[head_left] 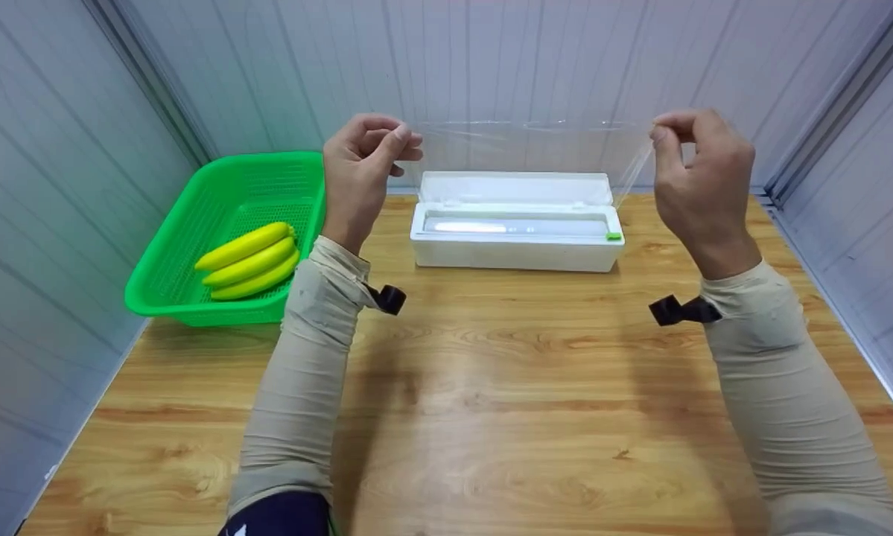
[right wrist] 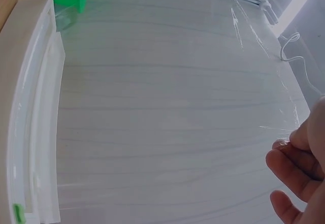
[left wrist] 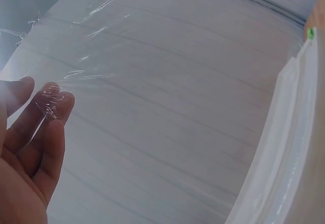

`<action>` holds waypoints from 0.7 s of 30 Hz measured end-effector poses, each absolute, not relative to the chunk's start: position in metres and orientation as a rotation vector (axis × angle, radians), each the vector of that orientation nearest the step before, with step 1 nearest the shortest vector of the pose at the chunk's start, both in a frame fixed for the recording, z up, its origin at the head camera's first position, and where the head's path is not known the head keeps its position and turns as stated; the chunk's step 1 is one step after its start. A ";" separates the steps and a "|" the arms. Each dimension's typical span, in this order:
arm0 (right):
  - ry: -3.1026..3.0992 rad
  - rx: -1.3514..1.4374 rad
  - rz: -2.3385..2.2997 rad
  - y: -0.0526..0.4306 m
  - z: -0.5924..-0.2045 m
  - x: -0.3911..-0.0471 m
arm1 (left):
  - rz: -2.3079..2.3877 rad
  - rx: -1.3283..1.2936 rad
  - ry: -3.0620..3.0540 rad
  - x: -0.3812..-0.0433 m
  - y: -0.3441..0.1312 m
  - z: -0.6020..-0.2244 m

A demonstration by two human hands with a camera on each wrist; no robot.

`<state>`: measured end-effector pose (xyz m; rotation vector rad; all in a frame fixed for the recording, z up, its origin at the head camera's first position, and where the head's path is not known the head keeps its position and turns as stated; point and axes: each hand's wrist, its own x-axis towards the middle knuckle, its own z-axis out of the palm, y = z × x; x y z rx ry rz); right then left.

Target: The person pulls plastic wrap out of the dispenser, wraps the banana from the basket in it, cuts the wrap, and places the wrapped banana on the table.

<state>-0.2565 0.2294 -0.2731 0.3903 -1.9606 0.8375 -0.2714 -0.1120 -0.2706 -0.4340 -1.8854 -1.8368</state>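
Observation:
A sheet of clear plastic wrap stretches between both raised hands, above and behind a white wrap dispenser box. My left hand pinches its upper left corner between thumb and fingers; in the left wrist view the crumpled film shows at the fingertips. The right hand pinches the upper right corner, where the film gathers into folds running down to the box. The box lid stands raised at the back, and a small green slider sits at the right end of its front edge.
Left of the box stands a green plastic basket holding several yellow bananas. The wooden table meets pale panel walls at the back and both sides.

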 end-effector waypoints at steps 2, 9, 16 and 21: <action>-1.948 0.405 0.825 0.229 -0.273 -0.255 | -1.831 -0.428 -1.884 -0.269 -0.112 -0.269; -1.947 0.377 0.827 0.227 -0.271 -0.249 | -1.840 -0.454 -1.853 -0.264 -0.113 -0.266; -1.946 0.362 0.806 0.226 -0.267 -0.244 | -1.832 -0.518 -1.792 -0.276 -0.118 -0.274; -1.936 0.357 0.809 0.225 -0.264 -0.240 | -1.808 -0.584 -1.757 -0.284 -0.122 -0.280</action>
